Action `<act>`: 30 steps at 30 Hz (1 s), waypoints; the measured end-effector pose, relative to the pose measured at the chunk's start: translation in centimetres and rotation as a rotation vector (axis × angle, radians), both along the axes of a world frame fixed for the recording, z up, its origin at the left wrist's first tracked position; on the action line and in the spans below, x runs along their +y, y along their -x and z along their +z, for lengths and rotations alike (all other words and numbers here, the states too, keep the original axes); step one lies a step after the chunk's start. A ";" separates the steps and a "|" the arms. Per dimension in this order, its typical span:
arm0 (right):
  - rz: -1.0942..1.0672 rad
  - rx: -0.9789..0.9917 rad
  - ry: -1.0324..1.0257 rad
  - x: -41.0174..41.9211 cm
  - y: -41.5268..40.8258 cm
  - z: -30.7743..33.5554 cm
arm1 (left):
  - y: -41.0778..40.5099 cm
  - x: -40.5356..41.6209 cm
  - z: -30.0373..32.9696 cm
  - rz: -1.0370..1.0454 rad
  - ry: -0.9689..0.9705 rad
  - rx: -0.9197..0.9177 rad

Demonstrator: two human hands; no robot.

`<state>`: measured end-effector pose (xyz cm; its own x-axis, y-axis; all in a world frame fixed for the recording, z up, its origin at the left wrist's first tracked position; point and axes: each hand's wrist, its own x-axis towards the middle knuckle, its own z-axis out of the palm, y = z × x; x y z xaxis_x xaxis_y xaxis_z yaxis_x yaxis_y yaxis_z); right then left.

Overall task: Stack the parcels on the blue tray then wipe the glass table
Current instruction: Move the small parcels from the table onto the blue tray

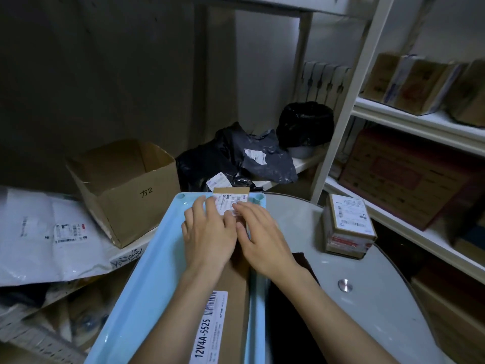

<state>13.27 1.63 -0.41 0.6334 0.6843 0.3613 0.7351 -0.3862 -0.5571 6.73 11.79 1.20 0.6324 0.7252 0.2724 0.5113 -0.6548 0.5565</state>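
Note:
A light blue tray [147, 279] lies lengthwise in front of me, beside the round glass table [378, 306]. A long brown cardboard parcel [233, 290] with a white label lies along the tray's right side. At the tray's far end a small labelled parcel [231, 199] sits on top. My left hand [207, 232] and my right hand [258, 240] press flat on it, fingers spread and side by side. Another taped cardboard parcel [347, 225] stands on the glass table to the right, apart from both hands.
An open cardboard box [123, 190] stands at the left, next to white mailer bags [47, 237]. Black plastic bags [236, 158] lie beyond the tray. White shelving [420, 122] with boxes fills the right side. A metal stud [344, 285] sits in the glass.

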 end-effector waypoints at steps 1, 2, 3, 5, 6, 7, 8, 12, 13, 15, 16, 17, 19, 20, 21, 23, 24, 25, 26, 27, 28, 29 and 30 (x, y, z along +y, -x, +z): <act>-0.023 -0.008 -0.023 -0.9 -0.1 0.4 | -0.2 -0.9 0.4 -0.066 -0.067 -0.076; -0.040 -0.010 -0.039 -1.7 -0.3 0.6 | -0.4 -1.8 0.8 -0.153 -0.091 -0.141; -0.056 -0.010 -0.042 -2.9 -0.4 0.8 | -0.8 -3.0 1.3 -0.250 -0.070 -0.190; -0.082 -0.023 -0.016 -4.9 -0.8 1.1 | -1.6 -5.2 1.7 -0.425 0.053 -0.237; -0.108 -0.045 0.012 -6.3 -1.2 1.2 | -2.1 -6.4 1.8 -0.489 0.122 -0.244; -0.145 -0.084 0.044 -7.5 -1.6 1.3 | -2.7 -7.5 1.7 -0.526 0.183 -0.231; -0.199 -0.140 0.078 -9.1 -2.1 1.3 | -3.5 -8.7 1.5 -0.545 0.236 -0.198; -0.490 -0.344 0.186 -13.5 -4.7 0.7 | -6.2 -12.1 -0.4 -0.515 0.358 -0.111; -0.576 -0.339 0.234 -14.2 -5.6 0.4 | -6.8 -12.7 -1.0 -0.503 0.366 -0.097; -0.672 -0.229 0.371 -15.0 -7.4 -0.4 | -7.9 -13.5 -2.3 -0.488 0.370 -0.048; -0.678 -0.154 0.426 -15.0 -8.1 -0.8 | -8.2 -13.6 -2.8 -0.485 0.376 -0.014; -0.674 -0.098 0.452 -14.9 -8.6 -1.2 | -8.6 -13.7 -3.3 -0.487 0.389 0.015; -0.691 -0.078 0.419 -14.5 -9.3 -2.0 | -9.1 -13.7 -3.8 -0.495 0.427 0.047; -0.712 -0.100 0.383 -14.2 -9.4 -2.3 | -9.4 -13.6 -4.1 -0.493 0.453 0.055; -0.732 -0.124 0.341 -14.1 -9.5 -2.6 | -9.5 -13.7 -4.2 -0.494 0.477 0.058; -0.726 -0.138 0.227 -13.9 -9.2 -3.2 | -9.6 -13.8 -4.4 -0.497 0.513 0.046; -0.705 -0.117 0.147 -13.9 -9.0 -3.4 | -9.6 -13.8 -4.5 -0.493 0.526 0.031; -0.683 -0.070 0.049 -14.0 -8.6 -3.3 | -9.6 -13.7 -4.5 -0.482 0.551 0.005; -0.659 -0.004 -0.063 -14.1 -8.3 -3.1 | -9.5 -13.5 -4.5 -0.465 0.598 -0.032; -0.634 0.071 -0.183 -14.4 -7.9 -2.7 | -9.5 -13.4 -4.4 -0.447 0.674 -0.077; -0.609 0.159 -0.312 -14.6 -7.6 -2.2 | -9.4 -13.3 -4.2 -0.428 0.774 -0.138; -0.578 0.271 -0.456 -14.9 -7.2 -1.6 | -9.2 -13.1 -3.6 -0.410 0.881 -0.217; -0.522 0.421 -0.633 -15.3 -6.7 -0.7 | -8.8 -13.1 -2.9 -0.397 0.984 -0.295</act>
<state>19.96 -13.63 -1.11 0.9702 0.0281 0.2406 0.2421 -0.1434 -0.9596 15.55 -1.33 -1.71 0.8738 0.4675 -0.1342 0.1236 0.0534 0.9909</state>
